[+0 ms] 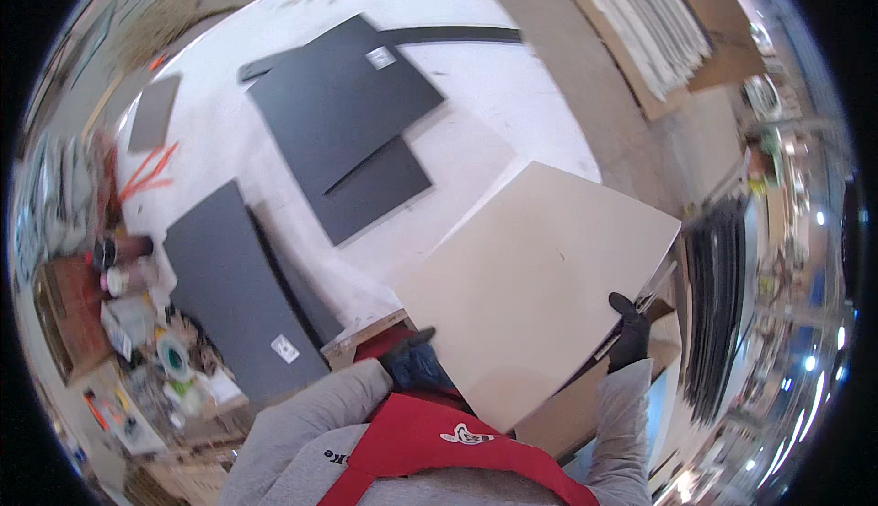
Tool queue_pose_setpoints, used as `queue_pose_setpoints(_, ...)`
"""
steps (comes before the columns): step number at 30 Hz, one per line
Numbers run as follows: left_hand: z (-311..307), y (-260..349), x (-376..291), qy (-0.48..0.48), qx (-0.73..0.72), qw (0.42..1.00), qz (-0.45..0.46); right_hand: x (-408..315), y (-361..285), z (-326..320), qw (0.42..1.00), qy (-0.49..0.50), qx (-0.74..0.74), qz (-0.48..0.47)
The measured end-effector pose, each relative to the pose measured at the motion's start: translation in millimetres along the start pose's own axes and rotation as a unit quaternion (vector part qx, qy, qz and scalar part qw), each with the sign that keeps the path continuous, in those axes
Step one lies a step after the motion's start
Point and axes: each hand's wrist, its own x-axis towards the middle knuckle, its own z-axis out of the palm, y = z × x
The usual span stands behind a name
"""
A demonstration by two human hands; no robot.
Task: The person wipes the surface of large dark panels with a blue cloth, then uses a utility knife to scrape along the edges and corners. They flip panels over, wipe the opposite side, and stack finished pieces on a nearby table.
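Between my two gloved hands I hold a large beige rectangular panel [542,286], tilted, above the near right edge of the white-topped table [473,74]. My left hand [410,355] grips its left edge, thumb on the upper face. On the opposite edge is my right hand [630,334], its thumb also over the top; the other fingers are hidden beneath. A dark grey panel [336,108] with a white label lies on the table, partly over another dark panel [384,190]. Nearer, to the left, rests a second labelled dark grey panel [240,293].
Bottles [127,251], a tape roll [173,356] and small clutter crowd the left side. Orange strips [149,170] and a small grey board [155,113] lie at the table's left edge. A stack of dark sheets [717,307] stands right; a cardboard box [727,39] holds pale pieces beyond the table.
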Motion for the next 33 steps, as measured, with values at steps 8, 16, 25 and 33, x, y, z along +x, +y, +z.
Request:
queue_pose_setpoints(8,68.2,-35.6,88.3,-0.121,0.142,0.937,-0.297,-69.5,-29.1,-117.6,0.977,0.170,0.014,-0.125)
queue_pose_setpoints(16,161.9,-73.5,205.2,0.126,0.337,0.900,-0.245,-96.0,73.7,-271.3,0.865,0.414,0.249,-0.131)
queue_pose_setpoints(25,305.2,-256.7,434.6,0.072,0.611,0.692,-0.376,-127.5,199.4,-420.5,0.640,0.567,0.499,-0.141)
queue_pose_setpoints(33,338.3,-366.9,622.1,0.129,0.662,0.549,-0.494,-77.5,198.4,-458.0,0.486,0.671,0.545,-0.127)
